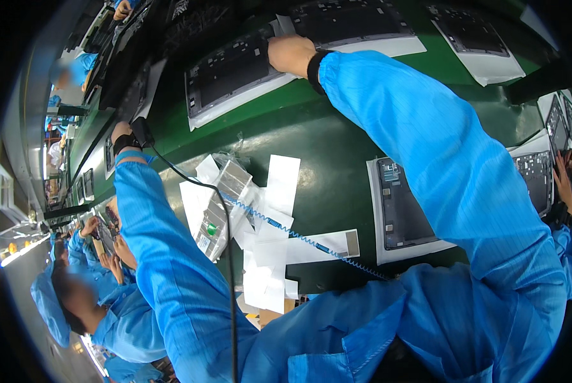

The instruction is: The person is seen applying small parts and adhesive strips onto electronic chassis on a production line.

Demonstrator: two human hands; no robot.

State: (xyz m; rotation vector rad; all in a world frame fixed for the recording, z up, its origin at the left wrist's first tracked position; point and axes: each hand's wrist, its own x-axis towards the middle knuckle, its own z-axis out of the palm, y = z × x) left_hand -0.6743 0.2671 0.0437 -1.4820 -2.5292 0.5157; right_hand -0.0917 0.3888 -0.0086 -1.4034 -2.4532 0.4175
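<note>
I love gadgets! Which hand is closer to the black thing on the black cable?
Left. The left hand is right beside the black thing; whether it grips is unclear. The right hand is farther off, to its right, at a dark panel.

Edges bowed, corners black; soft glare on bench (337,191).
</note>
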